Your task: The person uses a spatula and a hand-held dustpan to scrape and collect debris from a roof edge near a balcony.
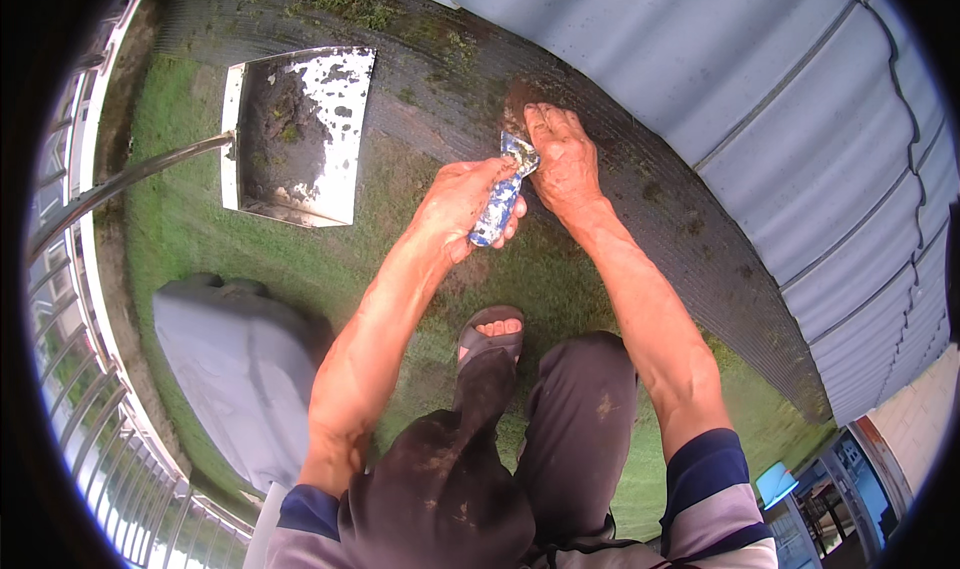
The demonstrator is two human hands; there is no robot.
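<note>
My left hand (469, 201) is closed around the blue, paint-spattered handle of a scraper (496, 201), whose short blade end points up at the dark ribbed mat (637, 194). My right hand (561, 152) lies just right of the blade end, fingers together and pressed on the mat beside a patch of reddish-brown dirt (521, 100). Whether anything is under its fingers is hidden. To the upper left a white metal dustpan (341, 141) with a long handle holds dark soil and bits of moss (285, 122).
Green turf (390, 254) spreads under my sandalled foot (491, 332). A grey covered object (240, 366) stands at the left, near a metal railing (105, 419). Grey corrugated panels (675, 66) border the mat on the upper right. The dustpan's handle (135, 182) reaches to the left edge.
</note>
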